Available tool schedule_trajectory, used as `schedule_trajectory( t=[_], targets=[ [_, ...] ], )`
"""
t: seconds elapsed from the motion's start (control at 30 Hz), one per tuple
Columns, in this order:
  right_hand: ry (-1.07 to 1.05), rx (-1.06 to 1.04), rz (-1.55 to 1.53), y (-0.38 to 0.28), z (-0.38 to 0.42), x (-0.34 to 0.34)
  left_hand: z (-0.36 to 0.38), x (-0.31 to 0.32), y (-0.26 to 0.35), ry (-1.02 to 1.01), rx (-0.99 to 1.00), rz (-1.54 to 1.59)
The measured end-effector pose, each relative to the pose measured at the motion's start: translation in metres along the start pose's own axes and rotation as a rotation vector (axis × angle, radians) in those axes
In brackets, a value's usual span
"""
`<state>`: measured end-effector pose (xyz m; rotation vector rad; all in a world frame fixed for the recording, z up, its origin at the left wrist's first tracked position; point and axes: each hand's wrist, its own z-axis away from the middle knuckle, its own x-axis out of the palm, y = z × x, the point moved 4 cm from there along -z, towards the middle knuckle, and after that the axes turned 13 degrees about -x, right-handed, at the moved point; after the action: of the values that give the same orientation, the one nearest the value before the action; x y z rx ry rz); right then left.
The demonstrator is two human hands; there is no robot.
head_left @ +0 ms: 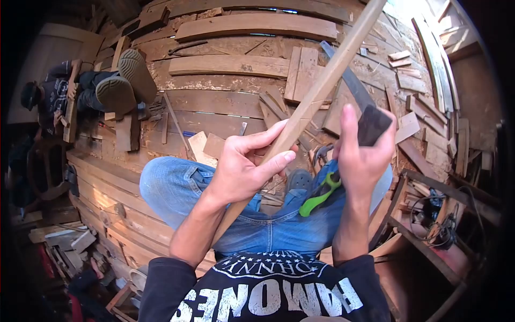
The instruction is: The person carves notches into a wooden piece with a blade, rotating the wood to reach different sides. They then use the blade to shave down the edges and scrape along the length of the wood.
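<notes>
A long, pale wooden pole (323, 86) slants from the upper right down to the lap. Around its middle my left hand (252, 163) is closed, with the thumb and fingers on both sides. My right hand (365, 150) is to the right of the pole, wrapped round a dark block (374, 126), with the thumb pointing up. Beyond that hand a flat grey blade (357, 88) runs up and left; whether it joins the block is hard to tell. A green and black handle (321, 197) lies over the jeans below my right hand.
Another person (53, 102) sits at the left, shoe soles facing this way, holding a piece of wood. Planks (230, 65) and offcuts (407, 126) lie on the wooden floor ahead and to the right. At the lower right stands a frame (424, 249) with tangled wire.
</notes>
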<state>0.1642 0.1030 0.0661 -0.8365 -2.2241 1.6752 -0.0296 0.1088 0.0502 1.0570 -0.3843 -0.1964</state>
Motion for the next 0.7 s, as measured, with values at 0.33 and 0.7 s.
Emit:
schedule_trajectory(
  t=[0.33,0.7],
  targets=[
    [-0.193,-0.243,0.12,-0.029,0.007,0.018,0.001,-0.008,0.001,-0.047,-0.003,0.051],
    [-0.277,-0.317,0.131,-0.062,0.013,0.022,0.019,-0.01,0.008,-0.07,0.016,0.076]
  ],
)
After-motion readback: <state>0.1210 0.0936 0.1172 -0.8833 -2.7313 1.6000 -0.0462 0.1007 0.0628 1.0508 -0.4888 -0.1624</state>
